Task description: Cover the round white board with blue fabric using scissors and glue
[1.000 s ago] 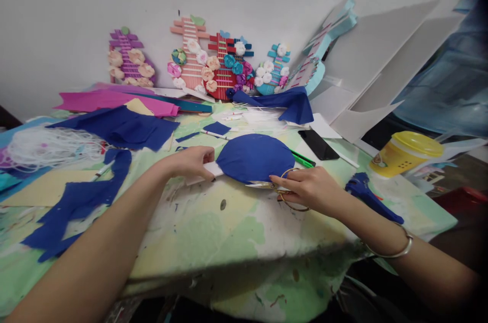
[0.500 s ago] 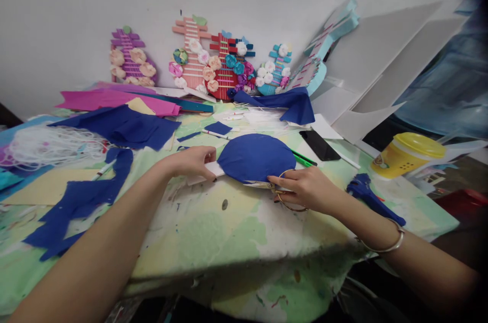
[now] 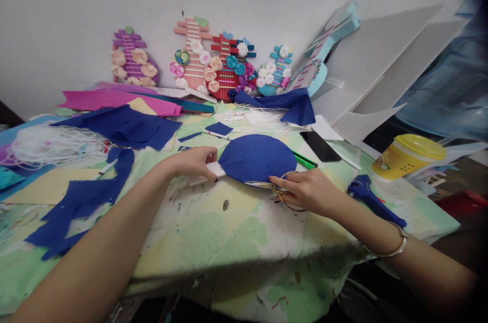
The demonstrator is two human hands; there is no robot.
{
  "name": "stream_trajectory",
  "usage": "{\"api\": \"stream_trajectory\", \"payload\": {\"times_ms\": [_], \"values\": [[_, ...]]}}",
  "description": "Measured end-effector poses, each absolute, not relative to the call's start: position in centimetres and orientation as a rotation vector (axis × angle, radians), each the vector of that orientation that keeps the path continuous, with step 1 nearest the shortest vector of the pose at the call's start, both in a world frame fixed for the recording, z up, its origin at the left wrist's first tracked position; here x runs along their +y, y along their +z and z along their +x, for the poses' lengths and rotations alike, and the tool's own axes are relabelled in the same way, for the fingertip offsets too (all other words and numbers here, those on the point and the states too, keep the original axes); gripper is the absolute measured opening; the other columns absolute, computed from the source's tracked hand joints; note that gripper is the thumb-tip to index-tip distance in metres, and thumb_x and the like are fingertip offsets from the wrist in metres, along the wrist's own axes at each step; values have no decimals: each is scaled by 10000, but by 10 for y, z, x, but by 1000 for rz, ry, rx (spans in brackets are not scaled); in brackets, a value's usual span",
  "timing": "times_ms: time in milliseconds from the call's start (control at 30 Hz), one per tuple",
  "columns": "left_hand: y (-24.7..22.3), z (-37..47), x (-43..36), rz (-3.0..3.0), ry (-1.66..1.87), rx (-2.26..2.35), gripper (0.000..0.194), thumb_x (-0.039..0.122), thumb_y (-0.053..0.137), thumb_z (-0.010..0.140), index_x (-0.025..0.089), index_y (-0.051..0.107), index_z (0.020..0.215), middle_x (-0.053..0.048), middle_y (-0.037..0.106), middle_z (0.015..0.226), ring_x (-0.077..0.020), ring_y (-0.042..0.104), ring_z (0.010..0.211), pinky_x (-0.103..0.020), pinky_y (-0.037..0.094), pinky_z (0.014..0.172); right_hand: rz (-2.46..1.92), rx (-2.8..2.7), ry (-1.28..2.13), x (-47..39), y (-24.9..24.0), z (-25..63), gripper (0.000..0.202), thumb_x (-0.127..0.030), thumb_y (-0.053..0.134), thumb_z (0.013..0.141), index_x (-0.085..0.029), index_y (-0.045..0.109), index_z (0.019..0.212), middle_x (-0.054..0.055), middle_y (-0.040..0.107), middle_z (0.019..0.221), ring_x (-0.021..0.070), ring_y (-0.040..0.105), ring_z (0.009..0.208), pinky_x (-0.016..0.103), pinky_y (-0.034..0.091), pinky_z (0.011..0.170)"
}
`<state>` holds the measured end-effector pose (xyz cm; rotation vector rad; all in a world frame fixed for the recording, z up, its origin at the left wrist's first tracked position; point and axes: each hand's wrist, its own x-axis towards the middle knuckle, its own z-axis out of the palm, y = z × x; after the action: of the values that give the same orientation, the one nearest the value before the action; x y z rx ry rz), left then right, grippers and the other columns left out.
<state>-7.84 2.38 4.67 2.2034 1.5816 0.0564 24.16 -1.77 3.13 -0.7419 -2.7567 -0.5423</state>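
A rounded piece covered in dark blue paper or cloth (image 3: 257,158) lies mid-table, with a white strip (image 3: 216,168) sticking out on its left like a neck. My left hand (image 3: 198,162) pinches that strip between thumb and fingers. Gold-handled scissors (image 3: 293,196) are in my right hand (image 3: 305,188), its fingers in the loops. The blades lie along the near edge of the blue piece and look nearly closed. One fingertip of this hand touches the blue surface. A green pen (image 3: 305,159) lies just behind my right hand.
Blue scraps (image 3: 84,196) and a bundle of white cord (image 3: 57,145) lie left. A black phone (image 3: 319,146), a blue glue gun (image 3: 375,201) and a yellow-lidded tub (image 3: 407,155) stand or lie right. Flower-trimmed instrument shapes (image 3: 224,66) lean on the wall.
Almost nothing differs. The whole view has shifted very slightly; both hands keep their hold, and the scissors stay at the near edge of the blue piece.
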Motion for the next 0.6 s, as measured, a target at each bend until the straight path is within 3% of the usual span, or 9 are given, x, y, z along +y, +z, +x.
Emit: {"api": "stream_trajectory", "payload": {"times_ms": [600], "values": [[44, -81, 25, 2188, 73, 1552, 400, 411, 682, 567, 220, 467, 846, -18, 578, 909, -185, 535, 759, -266, 371, 603, -678, -2709, -694, -19, 32, 227, 309, -309, 501, 887, -140, 650, 1098, 27, 659, 688, 106, 539, 578, 264, 242, 511]]}}
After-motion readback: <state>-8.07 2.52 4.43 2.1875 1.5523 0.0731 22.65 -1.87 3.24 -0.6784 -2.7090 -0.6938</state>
